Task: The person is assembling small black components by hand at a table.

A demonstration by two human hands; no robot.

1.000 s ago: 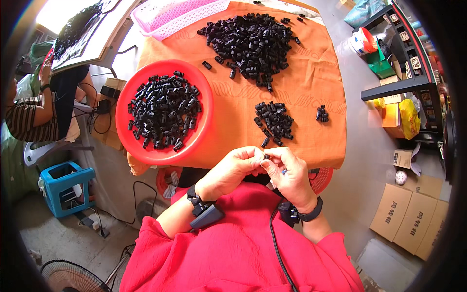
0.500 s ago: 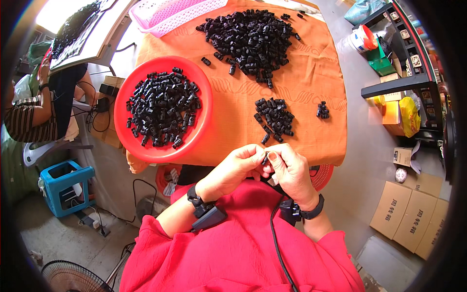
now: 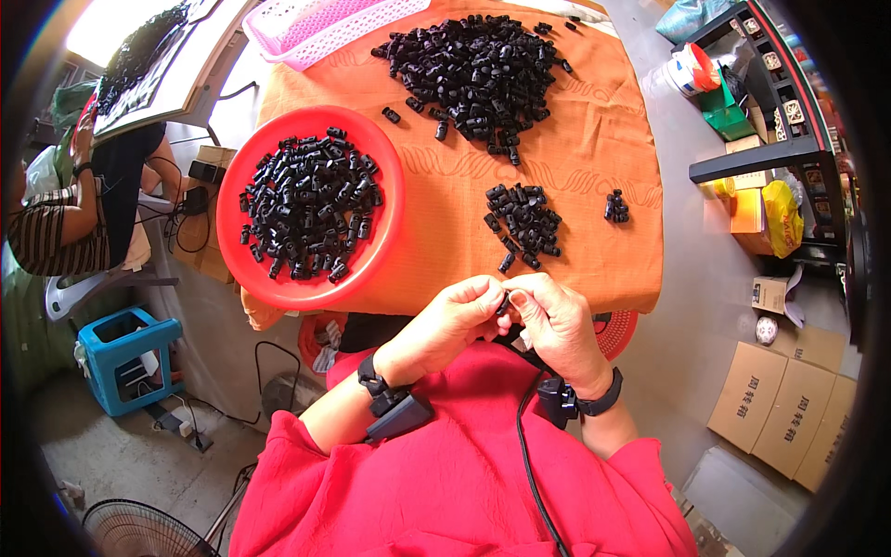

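Note:
My left hand [image 3: 452, 320] and my right hand [image 3: 555, 320] meet at the near edge of the table, fingertips pinched together on one small black plastic part [image 3: 504, 303]. The part is mostly hidden by my fingers. Just beyond my hands lies a small heap of black parts [image 3: 522, 218] on the orange cloth [image 3: 594, 167]. A big pile of the same parts [image 3: 478, 70] sits at the far side. A red round tray [image 3: 380, 241] to my left holds several more.
A tiny cluster of black parts [image 3: 615, 206] lies right of the small heap. A pink basket [image 3: 325, 23] stands at the table's far edge. Another person [image 3: 65, 223] sits at the left. A blue crate [image 3: 125, 357], cardboard boxes [image 3: 789, 408] and a shelf [image 3: 770, 111] surround the table.
My hands stay together at the table edge, shifting only slightly while working the small part. The piles and tray have not changed.

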